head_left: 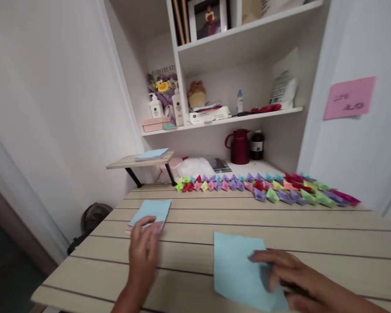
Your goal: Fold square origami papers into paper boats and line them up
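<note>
A square sheet of light blue paper [233,265] lies flat on the slatted wooden table [182,256]. Over its right side is my right hand [286,271], fingers apart, the index fingertip at or just above the sheet. Farther left sits a stack of blue paper [153,211] with pinkish edges showing at its near left corner. My left hand [145,241] hovers at the near edge of that stack, fingers bent and loosely apart, with nothing visible in them. Whether its fingertips touch the stack I cannot tell.
Rows of small folded paper pieces [231,184] in many colours line the table's back edge. A small raised stand [124,162] at back left bears more blue paper [151,154]. Behind are a red jug [240,148], a dark bottle [256,145] and white shelves [247,119].
</note>
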Tool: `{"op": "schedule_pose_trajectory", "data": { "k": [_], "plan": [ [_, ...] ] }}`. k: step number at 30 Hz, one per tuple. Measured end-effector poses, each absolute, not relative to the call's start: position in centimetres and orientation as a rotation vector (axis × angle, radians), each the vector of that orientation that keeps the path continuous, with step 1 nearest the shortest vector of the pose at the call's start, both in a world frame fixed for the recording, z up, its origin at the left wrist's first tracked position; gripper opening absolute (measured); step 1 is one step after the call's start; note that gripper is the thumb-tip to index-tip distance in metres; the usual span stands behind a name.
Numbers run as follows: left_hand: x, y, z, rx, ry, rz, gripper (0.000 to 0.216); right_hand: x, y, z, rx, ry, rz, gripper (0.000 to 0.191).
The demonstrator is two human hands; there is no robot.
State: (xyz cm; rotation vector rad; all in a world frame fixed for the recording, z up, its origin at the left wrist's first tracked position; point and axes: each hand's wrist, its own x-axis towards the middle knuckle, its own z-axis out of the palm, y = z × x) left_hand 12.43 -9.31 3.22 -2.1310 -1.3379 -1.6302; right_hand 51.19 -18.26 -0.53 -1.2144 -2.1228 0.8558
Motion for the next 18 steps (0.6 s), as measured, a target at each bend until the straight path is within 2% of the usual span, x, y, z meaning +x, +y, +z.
{"op": "schedule_pose_trajectory", "data": {
  "k": [3,5,10,13,16,18],
  "plan": [
    [17.4,-11.8,3.3,-2.477,-1.047,-1.248,0.031,51.9,-19.8,-0.8,-1.271,-2.169,0.771,0.062],
    [19.7,-12.4,3.1,-2.677,-0.963,-1.053,0.043,51.8,-20.2,-0.7,-1.273,-2.179,0.714,0.077],
    [22.3,-11.6,2.0,-3.099,-0.966,-0.602,0.058,51.3,-20.1,-0.2,-1.252,-2.125,0.628,0.079],
    [22.7,-10.9,1.7,-3.26,-0.955,-0.406,0.075,51.4,-19.6,0.3,-1.215,-2.156,0.632,0.081],
    [23.2,-10.2,1.9,-3.299,-0.923,-0.376,0.086,51.5,-18.9,0.8,-1.161,-2.233,0.666,0.091],
    [23.7,-9.8,2.0,-3.285,-0.897,-0.455,0.083,51.7,-18.3,0.9,-1.096,-2.253,0.663,0.097]
  ]
}}
